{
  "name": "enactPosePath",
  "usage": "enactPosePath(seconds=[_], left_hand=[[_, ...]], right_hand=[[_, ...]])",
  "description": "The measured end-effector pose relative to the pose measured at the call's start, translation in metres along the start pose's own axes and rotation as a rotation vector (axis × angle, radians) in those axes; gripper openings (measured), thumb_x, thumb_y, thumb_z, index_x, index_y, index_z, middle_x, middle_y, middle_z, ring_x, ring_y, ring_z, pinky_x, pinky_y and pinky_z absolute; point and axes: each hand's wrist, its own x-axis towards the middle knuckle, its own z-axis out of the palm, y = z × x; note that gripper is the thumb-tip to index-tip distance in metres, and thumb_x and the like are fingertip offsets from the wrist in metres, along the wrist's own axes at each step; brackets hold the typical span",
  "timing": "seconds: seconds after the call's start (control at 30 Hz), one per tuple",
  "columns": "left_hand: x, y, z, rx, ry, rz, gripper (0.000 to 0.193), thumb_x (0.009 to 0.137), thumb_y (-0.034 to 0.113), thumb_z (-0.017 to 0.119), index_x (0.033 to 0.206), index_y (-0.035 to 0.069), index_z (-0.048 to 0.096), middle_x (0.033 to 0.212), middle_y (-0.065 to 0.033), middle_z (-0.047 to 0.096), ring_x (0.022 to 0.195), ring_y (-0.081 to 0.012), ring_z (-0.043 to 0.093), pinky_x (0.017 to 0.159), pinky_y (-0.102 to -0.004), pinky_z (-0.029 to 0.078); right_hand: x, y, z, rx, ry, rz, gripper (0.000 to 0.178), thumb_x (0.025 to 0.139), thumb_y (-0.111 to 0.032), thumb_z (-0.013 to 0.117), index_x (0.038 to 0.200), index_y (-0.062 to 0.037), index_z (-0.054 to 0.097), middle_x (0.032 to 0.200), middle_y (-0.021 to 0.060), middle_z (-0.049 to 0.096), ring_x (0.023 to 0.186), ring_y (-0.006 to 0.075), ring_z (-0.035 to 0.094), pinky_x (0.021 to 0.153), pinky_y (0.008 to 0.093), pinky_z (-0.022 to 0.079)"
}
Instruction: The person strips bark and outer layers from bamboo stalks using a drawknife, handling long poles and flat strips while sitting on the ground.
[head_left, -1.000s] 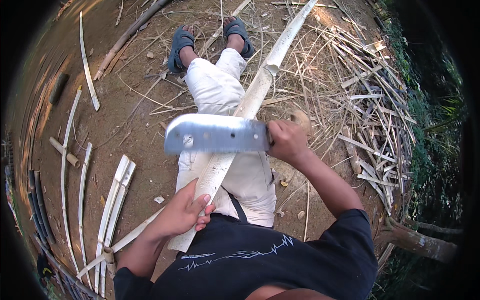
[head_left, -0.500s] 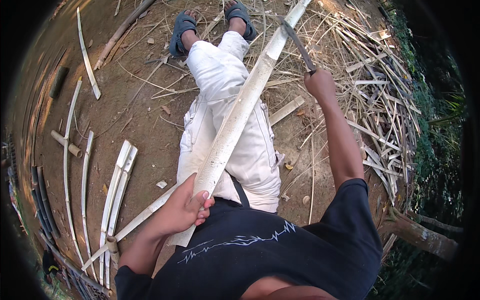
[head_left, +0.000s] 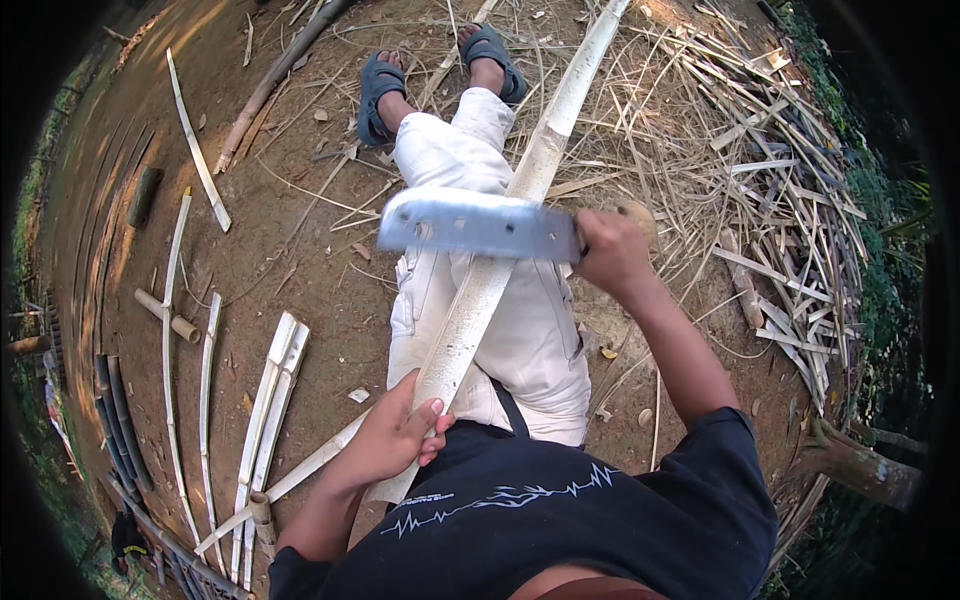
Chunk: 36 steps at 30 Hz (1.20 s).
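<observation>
A long split bamboo strip [head_left: 470, 320], pale inner face upward, slants from my waist across my thighs to the far upper edge. Its near end is in my left hand [head_left: 400, 432], thumb on top and fingers curled around the edge. My right hand [head_left: 610, 255] grips the wooden handle of a broad machete [head_left: 450, 226]. The blade lies crosswise over the strip above my knees, its outline a little blurred by motion. Whether its edge touches the bamboo I cannot tell.
Bamboo slats [head_left: 265, 420] lean over a short bamboo piece at the left. More strips [head_left: 195, 140] and a dark pole [head_left: 270, 85] lie on the dirt. At right is a large heap of split bamboo [head_left: 790, 220], with shavings [head_left: 620, 130] beside it and a tree trunk [head_left: 860, 465] nearer.
My right hand has drawn the machete back along the strip toward me and turned it, so the blade's broad side now shows. My left hand keeps its hold on the near end.
</observation>
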Motion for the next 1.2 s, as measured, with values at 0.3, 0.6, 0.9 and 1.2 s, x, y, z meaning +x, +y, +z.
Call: enactPosePath(seconds=[0.3, 0.6, 0.9, 1.2], left_hand=[[-0.009, 0.001, 0.006, -0.068, -0.056, -0.005, 0.033, 0.107, 0.011, 0.043, 0.138, 0.005, 0.037, 0.085, -0.0043, 0.050, 0.062, -0.0090, 0.046, 0.054, -0.0248, 0.044], [-0.004, -0.007, -0.001, -0.043, -0.014, -0.032, 0.036, 0.107, 0.008, 0.041, 0.142, 0.005, 0.036, 0.084, -0.0030, 0.051, 0.062, -0.0078, 0.044, 0.052, -0.0235, 0.042], [-0.016, -0.015, 0.003, -0.025, -0.036, -0.032, 0.034, 0.107, 0.010, 0.044, 0.139, 0.006, 0.037, 0.084, -0.0032, 0.050, 0.062, -0.0084, 0.045, 0.053, -0.0242, 0.043], [-0.023, -0.019, 0.005, 0.041, 0.018, -0.065, 0.037, 0.107, 0.010, 0.043, 0.143, 0.006, 0.035, 0.081, -0.0009, 0.052, 0.062, -0.0065, 0.047, 0.053, -0.0230, 0.043]], right_hand=[[0.016, 0.030, -0.013, -0.098, -0.151, 0.111, 0.022, 0.077, -0.025, 0.072, 0.083, -0.0060, 0.062, 0.081, 0.0151, 0.071, 0.072, 0.0355, 0.069, 0.066, 0.0450, 0.056], [0.013, 0.045, -0.007, -0.093, -0.175, 0.232, 0.022, 0.076, -0.024, 0.072, 0.083, -0.0050, 0.063, 0.076, 0.0168, 0.070, 0.070, 0.0373, 0.070, 0.066, 0.0479, 0.056], [0.012, 0.067, -0.013, -0.156, -0.192, 0.252, 0.019, 0.079, -0.022, 0.071, 0.084, -0.0047, 0.064, 0.074, 0.0136, 0.070, 0.067, 0.0281, 0.070, 0.067, 0.0434, 0.057], [0.017, 0.037, -0.002, -0.147, -0.046, -0.228, 0.012, 0.079, -0.015, 0.067, 0.077, -0.0077, 0.059, 0.070, 0.0137, 0.068, 0.064, 0.0280, 0.069, 0.062, 0.0404, 0.056]])
